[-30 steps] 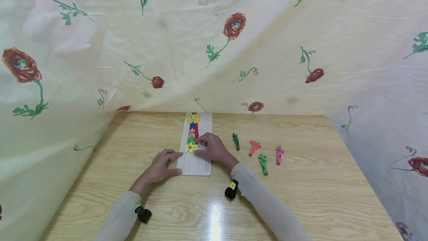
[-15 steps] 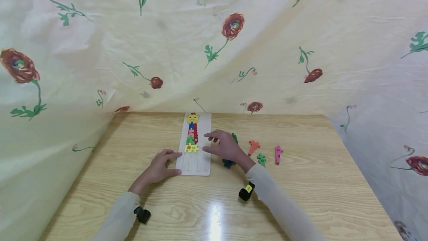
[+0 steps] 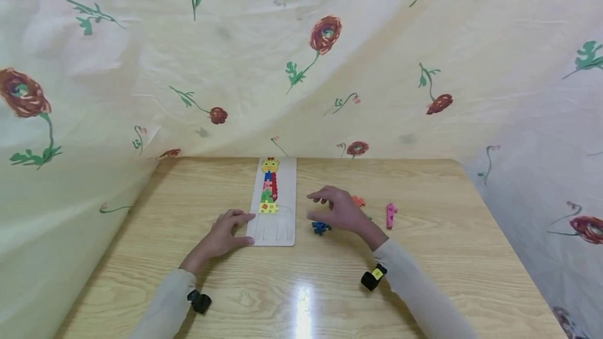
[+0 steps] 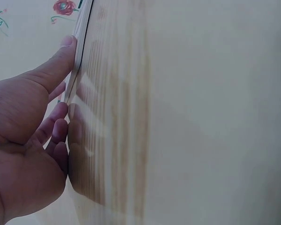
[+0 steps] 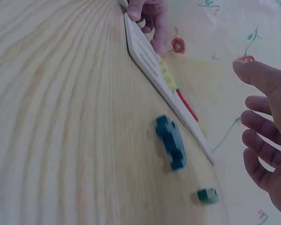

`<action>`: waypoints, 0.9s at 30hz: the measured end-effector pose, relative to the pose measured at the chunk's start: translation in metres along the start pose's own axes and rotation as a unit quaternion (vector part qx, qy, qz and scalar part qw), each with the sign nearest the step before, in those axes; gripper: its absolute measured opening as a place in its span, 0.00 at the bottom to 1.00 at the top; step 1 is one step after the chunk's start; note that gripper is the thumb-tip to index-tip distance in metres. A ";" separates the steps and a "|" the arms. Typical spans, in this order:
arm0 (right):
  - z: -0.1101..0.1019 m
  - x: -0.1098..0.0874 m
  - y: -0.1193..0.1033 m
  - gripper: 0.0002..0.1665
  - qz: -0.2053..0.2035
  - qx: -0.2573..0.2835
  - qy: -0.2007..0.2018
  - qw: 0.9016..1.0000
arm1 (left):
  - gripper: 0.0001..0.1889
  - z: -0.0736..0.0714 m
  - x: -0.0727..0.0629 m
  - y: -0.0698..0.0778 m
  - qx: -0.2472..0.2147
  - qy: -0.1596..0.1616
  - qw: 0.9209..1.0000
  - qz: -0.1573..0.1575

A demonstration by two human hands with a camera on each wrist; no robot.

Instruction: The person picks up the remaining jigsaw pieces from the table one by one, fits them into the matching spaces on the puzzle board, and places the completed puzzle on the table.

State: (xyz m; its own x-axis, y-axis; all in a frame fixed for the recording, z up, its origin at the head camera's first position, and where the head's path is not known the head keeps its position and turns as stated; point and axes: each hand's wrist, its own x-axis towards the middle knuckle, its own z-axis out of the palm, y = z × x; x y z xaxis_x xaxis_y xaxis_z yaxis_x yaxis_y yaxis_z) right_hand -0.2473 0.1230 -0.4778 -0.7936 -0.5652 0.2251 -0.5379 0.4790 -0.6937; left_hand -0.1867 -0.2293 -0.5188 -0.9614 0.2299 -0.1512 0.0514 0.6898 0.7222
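Note:
A white puzzle board (image 3: 288, 182) lies flat, bearing a giraffe with a yellow head (image 3: 270, 165), coloured neck pieces, a red mane piece (image 3: 274, 187) and a yellow body piece (image 3: 268, 207). My left hand (image 3: 223, 234) touches the board's left edge with thumb and fingertips; the left wrist view shows the thumb (image 4: 56, 65) against that edge. My right hand (image 3: 341, 211) is right of the board, fingers parted and holding nothing. Nearest to it is a blue puzzle piece (image 3: 321, 228), also seen in the right wrist view with a dark green piece (image 5: 208, 195).
An orange piece (image 3: 358, 201) lies partly behind the right hand, and a pink piece (image 3: 391, 216) lies farther right. A light green piece is mostly hidden by that hand. Floral cloth (image 3: 235, 67) hangs behind the wooden table (image 3: 264, 292).
My right hand has left the yellow piece on the board and moved right over the loose pieces. The blue piece, first hidden by my arm, is uncovered. My left hand stays at the board's edge.

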 end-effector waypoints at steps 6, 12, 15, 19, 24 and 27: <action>-0.007 -0.013 0.008 0.31 0.025 0.001 -0.021 0.999 | 0.34 -0.002 -0.001 0.001 -0.001 -0.002 1.000 0.000; -0.009 -0.022 0.014 0.30 0.038 -0.012 -0.036 0.999 | 0.34 0.000 0.000 -0.001 0.002 0.000 1.000 -0.004; -0.007 -0.024 0.018 0.28 0.031 -0.022 -0.039 0.999 | 0.34 0.000 0.000 -0.002 0.003 0.001 1.000 -0.005; -0.007 -0.028 0.021 0.25 0.030 -0.037 -0.049 0.998 | 0.34 0.001 0.000 -0.002 0.004 0.001 1.000 -0.005; -0.007 -0.031 0.022 0.23 0.032 -0.042 -0.057 0.997 | 0.34 0.000 0.000 -0.002 0.005 0.001 1.000 -0.005; -0.007 -0.032 0.022 0.22 0.031 -0.046 -0.058 0.997 | 0.34 0.000 0.001 -0.002 0.004 0.002 1.000 -0.004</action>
State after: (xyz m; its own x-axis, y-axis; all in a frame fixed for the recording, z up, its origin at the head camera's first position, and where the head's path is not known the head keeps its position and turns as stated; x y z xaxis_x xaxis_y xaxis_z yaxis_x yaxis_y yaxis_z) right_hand -0.2362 0.1566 -0.4953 -0.7903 -0.6046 0.0997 -0.5176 0.5716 -0.6367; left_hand -0.1875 -0.2304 -0.5202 -0.9626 0.2221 -0.1550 0.0455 0.6967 0.7159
